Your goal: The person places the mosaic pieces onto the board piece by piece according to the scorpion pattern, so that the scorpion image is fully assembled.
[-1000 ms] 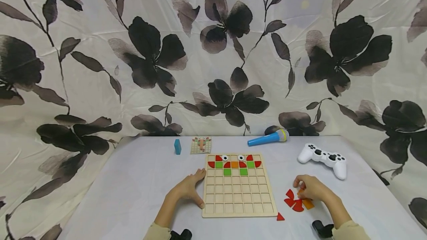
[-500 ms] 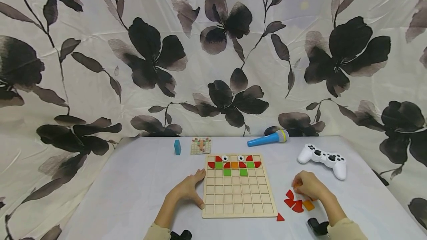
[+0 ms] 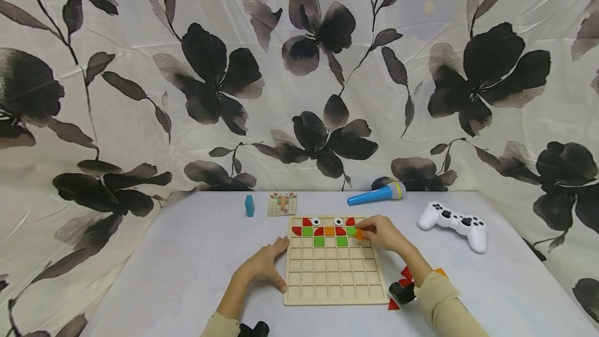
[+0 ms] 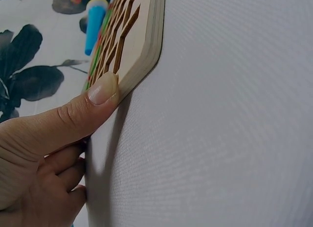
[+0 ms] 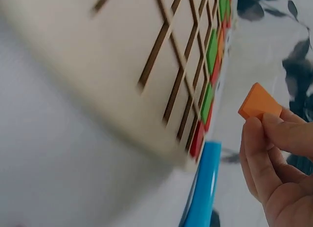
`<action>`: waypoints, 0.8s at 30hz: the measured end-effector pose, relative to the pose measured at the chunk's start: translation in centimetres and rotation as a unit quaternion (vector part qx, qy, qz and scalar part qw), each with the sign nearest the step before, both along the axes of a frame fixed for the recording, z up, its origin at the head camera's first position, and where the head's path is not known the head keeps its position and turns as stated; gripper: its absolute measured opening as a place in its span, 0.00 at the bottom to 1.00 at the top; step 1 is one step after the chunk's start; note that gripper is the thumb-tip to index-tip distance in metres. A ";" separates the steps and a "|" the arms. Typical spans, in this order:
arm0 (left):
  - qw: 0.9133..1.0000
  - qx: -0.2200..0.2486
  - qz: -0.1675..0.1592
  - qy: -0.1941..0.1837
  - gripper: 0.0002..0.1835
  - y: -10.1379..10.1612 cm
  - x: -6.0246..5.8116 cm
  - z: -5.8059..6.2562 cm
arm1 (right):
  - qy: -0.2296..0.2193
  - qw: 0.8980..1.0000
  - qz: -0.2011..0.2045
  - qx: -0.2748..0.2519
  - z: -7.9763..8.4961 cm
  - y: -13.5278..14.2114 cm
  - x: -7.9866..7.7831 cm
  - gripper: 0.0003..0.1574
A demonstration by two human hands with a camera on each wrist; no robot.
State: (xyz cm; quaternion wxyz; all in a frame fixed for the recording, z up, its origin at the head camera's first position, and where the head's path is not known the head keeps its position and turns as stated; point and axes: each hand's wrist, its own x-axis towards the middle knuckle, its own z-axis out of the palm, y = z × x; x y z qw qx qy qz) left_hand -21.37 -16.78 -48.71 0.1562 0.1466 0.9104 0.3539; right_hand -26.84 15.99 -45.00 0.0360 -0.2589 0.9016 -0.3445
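Right now, the right hand [image 3: 385, 233] is pinching an orange piece [image 5: 259, 103], its fingers nearly together, over the wooden board's [image 3: 334, 278] upper right. The board is lying on the tabletop [image 3: 187, 259]; the left hand [image 3: 265, 264], fingers spread wide, is touching its left edge.

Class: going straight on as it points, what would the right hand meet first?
Likely the nearest green square on the board; depth is unclear, so the pinched orange piece may pass over.
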 end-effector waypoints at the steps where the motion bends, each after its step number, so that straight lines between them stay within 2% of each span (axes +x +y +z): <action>1: 1.000 0.000 -0.001 0.000 0.63 0.0 0.0 0.0 | 0.001 1.000 0.009 -0.001 0.0 -0.7 -0.3 0.14; 6: 1.000 -0.001 -0.003 -0.001 0.63 0.0 -0.2 -0.1 | 0.003 0.999 0.036 -0.014 -0.5 -3.6 -1.4 0.10; 10: 1.000 -0.005 -0.002 -0.002 0.63 0.0 -0.2 -0.1 | -0.008 0.999 0.038 -0.009 -0.9 -5.5 -1.9 0.07; 17: 1.000 -0.007 -0.002 -0.001 0.62 0.1 -0.2 0.0 | 0.014 0.998 0.037 0.039 -1.0 -7.3 -2.2 0.05; 24: 1.000 -0.006 0.001 -0.001 0.62 0.1 -0.2 0.0 | 0.002 0.997 0.020 0.081 -1.2 -8.1 -2.3 0.07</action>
